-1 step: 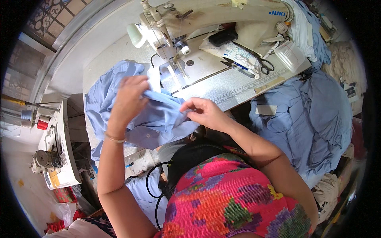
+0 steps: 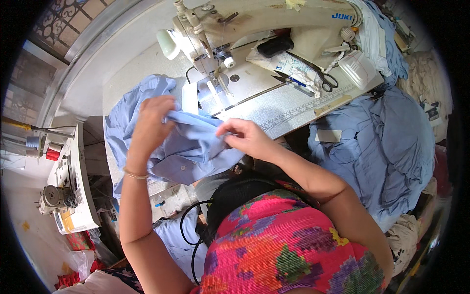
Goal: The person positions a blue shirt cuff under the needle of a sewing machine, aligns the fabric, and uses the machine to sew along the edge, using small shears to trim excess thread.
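A light blue buttoned shirt (image 2: 188, 164) lies bunched over the left front of the sewing table, part of it hanging past the edge. My left hand (image 2: 152, 120) is closed on its upper fold, slightly blurred. At the other end of that fold, my right hand (image 2: 244, 137) pinches the cloth between thumb and fingers. The fabric stretches between both hands, just in front of the sewing machine (image 2: 200, 46). The presser foot (image 2: 220, 88) stands beyond the shirt with no cloth under it. A white card-like piece (image 2: 189, 98) rests beside the needle area.
Black-handled scissors (image 2: 320, 73), a dark case (image 2: 275, 46) and a clear plastic box (image 2: 356, 68) lie at the table's right. A big heap of blue garments (image 2: 372, 152) sits right of the table. A second machine (image 2: 61, 193) stands at the left.
Both hands have shifted slightly left, drawing the held fold of the shirt with them. The machine and the tools stay where they were.
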`<action>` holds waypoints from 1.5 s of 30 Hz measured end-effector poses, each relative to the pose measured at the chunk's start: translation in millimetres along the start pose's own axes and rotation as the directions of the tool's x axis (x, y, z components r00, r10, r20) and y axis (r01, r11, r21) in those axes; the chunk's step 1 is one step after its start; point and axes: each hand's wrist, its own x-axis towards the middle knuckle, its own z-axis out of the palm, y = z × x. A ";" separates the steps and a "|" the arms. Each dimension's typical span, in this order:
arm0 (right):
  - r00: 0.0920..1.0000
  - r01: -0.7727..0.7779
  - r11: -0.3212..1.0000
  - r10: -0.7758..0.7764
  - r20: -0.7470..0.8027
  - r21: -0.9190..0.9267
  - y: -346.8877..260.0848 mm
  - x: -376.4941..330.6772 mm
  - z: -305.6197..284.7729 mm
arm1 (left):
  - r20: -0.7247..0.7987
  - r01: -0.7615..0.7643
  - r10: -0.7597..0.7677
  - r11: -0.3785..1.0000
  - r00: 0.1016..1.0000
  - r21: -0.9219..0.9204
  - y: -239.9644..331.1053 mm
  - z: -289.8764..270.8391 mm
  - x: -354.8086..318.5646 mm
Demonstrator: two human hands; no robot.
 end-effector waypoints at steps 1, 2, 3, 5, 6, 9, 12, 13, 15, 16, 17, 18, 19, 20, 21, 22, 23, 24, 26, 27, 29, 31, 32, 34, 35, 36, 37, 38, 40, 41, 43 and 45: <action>0.998 0.056 0.998 -0.056 0.002 -0.027 11.4 16.8 12.3 | -0.072 0.080 -0.089 0.990 0.993 -0.114 -15.2 -6.7 -9.2; 0.988 0.154 0.986 -0.155 -0.008 -0.069 11.9 34.7 31.8 | -0.048 0.187 -0.194 0.975 0.980 -0.116 -29.0 -19.0 -19.0; 0.940 0.323 0.943 -0.329 -0.089 -0.073 31.7 58.5 53.1 | -0.019 0.282 -0.287 0.951 0.958 -0.123 -42.3 -28.5 -23.9; 0.915 0.381 0.924 -0.383 -0.127 -0.040 23.2 99.0 94.5 | -0.007 0.467 -0.472 0.874 0.881 -0.135 -75.2 -60.6 -40.6; 0.954 0.276 0.961 -0.277 -0.115 -0.026 9.3 115.1 112.6 | -0.074 0.508 -0.517 0.854 0.853 -0.107 -82.1 -81.4 -47.8; 0.900 0.436 0.893 -0.433 -0.045 0.115 -35.2 146.5 152.5 | -0.315 0.412 -0.430 0.903 0.846 -0.125 -104.6 -153.2 -72.5; 0.898 0.393 0.857 -0.435 0.061 0.334 -65.3 138.6 131.0 | -0.254 0.433 -0.463 0.886 0.849 -0.167 -60.6 -174.3 -52.8; 0.901 0.374 0.852 -0.428 0.076 0.367 -68.8 131.9 120.0 | -0.141 0.417 -0.467 0.864 0.873 -0.281 -46.7 -166.7 -52.4; 0.924 0.307 0.878 -0.368 0.108 0.367 -66.3 111.8 91.7 | 0.086 0.409 -0.425 0.769 0.901 -0.491 -29.8 -151.8 -54.3; 0.939 0.263 0.905 -0.320 0.126 0.334 -64.5 99.0 75.7 | 0.151 0.408 -0.390 0.748 0.908 -0.523 -27.0 -141.9 -55.8; 0.949 0.243 0.919 -0.291 0.117 0.310 -53.7 89.7 62.3 | 0.213 0.402 -0.342 0.726 0.915 -0.558 -27.1 -126.8 -53.9; 0.960 0.220 0.932 -0.259 0.108 0.287 -39.1 81.3 49.9 | 0.275 0.432 -0.333 0.672 0.902 -0.602 -26.9 -111.2 -49.0; 0.964 0.185 0.939 -0.231 0.131 0.290 -31.6 70.3 37.3 | 0.336 0.465 -0.321 0.611 0.885 -0.641 -27.5 -94.7 -43.7; 0.967 0.149 0.945 -0.201 0.154 0.292 -23.8 59.4 24.3 | 0.366 0.474 -0.302 0.574 0.880 -0.668 -26.8 -76.0 -38.1; 0.978 0.129 0.957 -0.166 0.123 0.262 -15.6 48.1 11.2 | 0.396 0.481 -0.275 0.535 0.876 -0.694 -24.7 -57.1 -29.8; 0.987 0.108 0.967 -0.131 0.088 0.231 -9.5 36.4 -1.0 | 0.411 0.476 -0.243 0.508 0.879 -0.718 -22.0 -39.2 -20.3; 0.994 0.066 0.976 -0.081 0.066 0.208 -7.3 25.3 -11.3 | 0.421 0.470 -0.214 0.482 0.881 -0.739 -18.4 -24.5 -11.4; 0.998 0.023 0.982 -0.032 0.045 0.185 -5.8 14.6 -20.1 | 0.413 0.449 -0.185 0.475 0.892 -0.757 -12.7 -11.8 -3.1; 1.000 -0.030 0.992 0.029 0.010 0.124 -2.3 -2.3 -36.0 | 0.393 0.404 -0.124 0.460 0.911 -0.791 -0.5 10.6 15.0; 0.999 -0.042 0.995 0.042 0.001 0.086 0.6 -8.5 -41.7 | 0.376 0.378 -0.121 0.542 0.919 -0.750 2.3 19.2 22.6; 0.998 -0.050 0.996 0.053 -0.037 0.070 3.4 -16.2 -46.3 | 0.356 0.325 -0.103 0.686 0.929 -0.650 7.3 39.4 35.0; 0.996 -0.037 0.993 0.046 -0.082 0.111 0.6 -20.3 -45.4 | 0.362 0.386 -0.174 0.631 0.916 -0.673 11.4 59.9 36.0; 0.996 -0.049 0.994 0.057 -0.075 0.095 -1.3 -21.8 -44.8 | 0.368 0.414 -0.207 0.600 0.907 -0.684 10.9 67.5 34.9; 0.995 -0.071 0.995 0.075 -0.061 0.064 -3.9 -23.5 -44.5 | 0.347 0.422 -0.240 0.552 0.907 -0.719 8.6 75.6 31.3; 0.995 -0.058 0.995 0.064 -0.071 0.081 -1.9 -23.2 -44.2 | 0.337 0.423 -0.256 0.528 0.906 -0.736 8.0 78.1 30.2; 0.995 -0.045 0.994 0.053 -0.081 0.098 0.7 -22.6 -42.8 | 0.337 0.425 -0.260 0.500 0.905 -0.755 6.3 79.3 28.2; 0.995 -0.030 0.993 0.041 -0.090 0.114 2.0 -21.3 -41.8 | 0.349 0.444 -0.277 0.492 0.895 -0.749 7.1 77.9 27.0; 0.994 -0.033 0.992 0.046 -0.097 0.125 2.2 -20.6 -41.7 | 0.361 0.463 -0.292 0.483 0.886 -0.743 8.5 76.3 25.7; 0.993 -0.041 0.988 0.057 -0.105 0.149 1.8 -19.8 -40.3 | 0.354 0.470 -0.318 0.463 0.880 -0.752 7.1 75.8 22.1; 0.994 -0.048 0.991 0.060 -0.096 0.121 1.0 -18.5 -39.4 | 0.335 0.458 -0.328 0.452 0.883 -0.765 5.2 76.7 19.3; 0.994 -0.062 0.996 0.066 -0.082 0.061 -1.7 -15.8 -39.7 | 0.289 0.417 -0.325 0.452 0.900 -0.789 3.2 77.5 16.5; 0.993 -0.092 0.996 0.093 -0.075 0.021 -2.9 -15.9 -39.1 | 0.234 0.357 -0.300 0.472 0.925 -0.806 3.4 78.5 16.0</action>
